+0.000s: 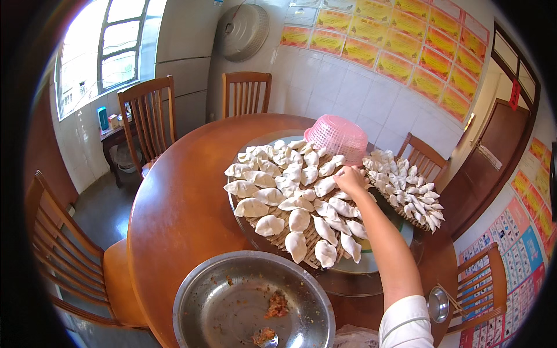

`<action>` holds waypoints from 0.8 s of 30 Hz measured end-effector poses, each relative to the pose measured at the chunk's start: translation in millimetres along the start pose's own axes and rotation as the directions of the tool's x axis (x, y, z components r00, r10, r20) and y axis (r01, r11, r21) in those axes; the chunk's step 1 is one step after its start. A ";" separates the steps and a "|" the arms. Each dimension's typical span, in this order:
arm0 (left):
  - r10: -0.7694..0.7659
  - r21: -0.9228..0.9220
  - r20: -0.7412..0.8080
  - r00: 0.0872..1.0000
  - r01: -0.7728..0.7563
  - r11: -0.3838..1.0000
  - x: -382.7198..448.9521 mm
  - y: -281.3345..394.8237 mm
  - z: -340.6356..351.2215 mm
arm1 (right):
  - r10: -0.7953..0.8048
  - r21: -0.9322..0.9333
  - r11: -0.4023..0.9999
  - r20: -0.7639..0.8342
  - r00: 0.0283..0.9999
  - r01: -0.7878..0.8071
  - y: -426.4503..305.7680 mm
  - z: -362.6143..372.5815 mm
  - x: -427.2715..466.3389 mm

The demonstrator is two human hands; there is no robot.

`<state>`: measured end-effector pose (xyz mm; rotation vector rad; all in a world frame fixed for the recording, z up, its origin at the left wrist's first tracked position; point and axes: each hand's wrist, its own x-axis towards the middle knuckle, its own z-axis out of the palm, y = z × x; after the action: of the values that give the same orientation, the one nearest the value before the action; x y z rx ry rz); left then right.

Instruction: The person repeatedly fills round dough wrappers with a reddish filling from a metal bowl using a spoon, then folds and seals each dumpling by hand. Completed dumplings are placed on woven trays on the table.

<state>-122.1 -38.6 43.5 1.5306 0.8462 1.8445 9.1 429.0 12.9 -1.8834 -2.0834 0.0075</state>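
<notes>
My right hand (pixel 349 179) reaches over the far right part of a woven tray (pixel 278 226) covered with raw dumplings (pixel 269 196). Its fingers are bent at a dumpling near the pink basket; whether they grip anything is hidden. My left hand is out of view. The tray rests on a round glass turntable (pixel 365 274). A second woven tray of dumplings (pixel 404 182) lies to the right of my hand. Nearest me stands a steel basin (pixel 252 261) with a little filling (pixel 276 305) and a spoon (pixel 273 342) carrying some of it.
An upturned pink plastic basket (pixel 337 135) sits behind the dumplings. A small metal bowl (pixel 438 303) and chopsticks (pixel 452 298) lie at the right, near a plastic bag (pixel 357 337). Wooden chairs (pixel 145 117) surround the round wooden table (pixel 174 195).
</notes>
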 end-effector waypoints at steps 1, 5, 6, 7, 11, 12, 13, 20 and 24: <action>-0.001 -0.003 0.009 1.000 0.001 1.000 0.0 -0.3 -1.1 | -0.013 -0.022 1.000 -0.016 1.000 0.013 -1.1 1.5 1.0; 0.003 -0.028 0.043 0.999 -0.002 1.000 0.2 -3.1 -1.5 | -0.066 -0.020 0.998 -0.101 0.993 0.064 -2.8 5.4 4.6; 0.007 -0.036 0.049 0.999 -0.005 0.999 0.4 -4.0 -1.4 | -0.041 0.022 0.999 -0.093 0.995 0.043 -4.1 5.6 6.7; 0.019 -0.044 0.043 0.999 -0.017 0.999 0.4 -4.6 -1.0 | -0.015 0.057 0.998 -0.100 0.995 0.021 -4.9 4.9 8.9; 0.017 -0.046 0.060 0.998 -0.014 0.999 0.0 -4.3 -1.9 | 0.129 0.122 0.986 -0.110 0.985 -0.116 -7.5 4.0 14.5; 0.006 -0.038 0.075 0.997 -0.003 0.999 0.0 -3.9 -2.3 | 0.172 0.135 0.978 -0.103 0.980 -0.158 -7.4 3.8 15.7; 0.011 -0.042 0.069 0.998 -0.008 0.999 0.0 -3.3 -2.4 | 0.218 0.179 0.963 -0.093 0.971 -0.199 -7.1 3.8 16.7; 0.052 -0.072 0.078 0.996 -0.046 0.996 2.0 -4.1 1.2 | 0.309 0.231 0.929 -0.054 0.950 -0.289 -4.2 2.1 21.7; 0.069 -0.092 0.077 0.995 -0.062 0.994 2.6 -4.0 2.8 | -0.010 0.205 0.978 -0.156 0.988 0.042 4.0 -16.7 7.2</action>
<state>-119.6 -33.8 42.4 1.5821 0.6742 1.8287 16.6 432.8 29.5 -1.6778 -1.9229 0.0682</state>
